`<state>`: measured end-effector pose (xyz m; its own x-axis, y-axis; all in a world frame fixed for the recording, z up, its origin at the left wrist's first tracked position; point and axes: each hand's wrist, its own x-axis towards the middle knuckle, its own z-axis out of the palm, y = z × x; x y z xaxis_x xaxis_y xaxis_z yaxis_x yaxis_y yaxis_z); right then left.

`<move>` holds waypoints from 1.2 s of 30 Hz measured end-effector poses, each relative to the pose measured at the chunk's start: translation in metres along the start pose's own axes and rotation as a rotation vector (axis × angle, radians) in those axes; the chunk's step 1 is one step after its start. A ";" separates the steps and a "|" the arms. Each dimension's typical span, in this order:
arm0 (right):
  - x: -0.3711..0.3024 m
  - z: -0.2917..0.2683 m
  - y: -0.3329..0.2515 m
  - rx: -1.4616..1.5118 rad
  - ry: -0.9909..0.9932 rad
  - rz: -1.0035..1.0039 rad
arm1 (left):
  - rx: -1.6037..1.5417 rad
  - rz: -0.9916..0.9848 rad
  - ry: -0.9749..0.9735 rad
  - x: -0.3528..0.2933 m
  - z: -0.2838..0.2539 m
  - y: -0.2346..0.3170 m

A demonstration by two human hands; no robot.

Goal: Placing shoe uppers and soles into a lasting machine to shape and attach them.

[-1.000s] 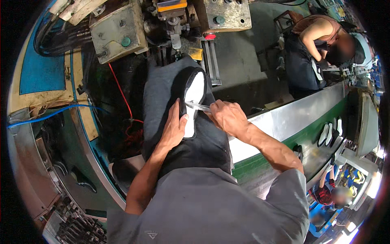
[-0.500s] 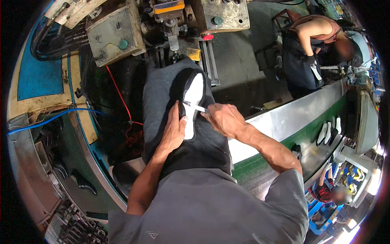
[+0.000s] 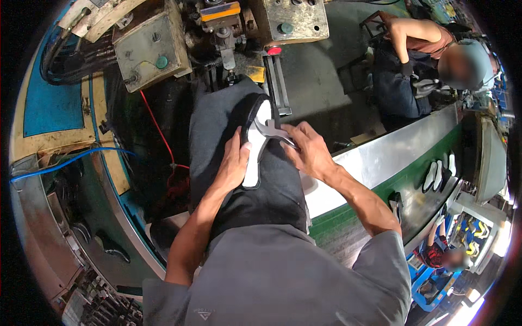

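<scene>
A white shoe sole (image 3: 255, 149) with a dark upper around it lies upturned on my lap, on dark trousers. My left hand (image 3: 235, 163) presses against its left edge and holds it steady. My right hand (image 3: 305, 148) grips metal pliers (image 3: 267, 132) whose jaws bite the upper's rim at the toe end of the sole. Both forearms come in from the lower edge, over my grey shirt.
A metal machine (image 3: 147, 46) with green buttons, a red knob (image 3: 273, 50) and cables stands ahead. To the right runs a steel-and-green conveyor (image 3: 391, 157) carrying several soles (image 3: 437, 174). Another person (image 3: 418, 60) sits at the upper right; one more stands at the lower right.
The pliers have shifted slightly along the rim toward the toe. Both hands stay on the shoe in nearly the same place.
</scene>
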<state>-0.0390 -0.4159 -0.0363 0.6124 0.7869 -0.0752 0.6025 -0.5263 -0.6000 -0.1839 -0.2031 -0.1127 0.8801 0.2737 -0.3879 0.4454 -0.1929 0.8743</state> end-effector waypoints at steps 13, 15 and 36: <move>0.015 0.021 -0.003 -0.162 0.115 -0.262 | -0.007 0.056 -0.216 -0.005 -0.017 -0.002; 0.020 0.017 -0.007 -0.286 -0.029 -0.116 | -0.070 0.032 -0.213 -0.003 -0.016 -0.004; -0.212 0.121 0.096 -0.157 0.144 0.894 | 0.588 0.304 -0.092 -0.035 -0.032 0.066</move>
<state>-0.1726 -0.5941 -0.1748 0.9353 0.0241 -0.3530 -0.0698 -0.9655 -0.2508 -0.1905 -0.1947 -0.0326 0.9795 0.0497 -0.1951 0.1678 -0.7373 0.6544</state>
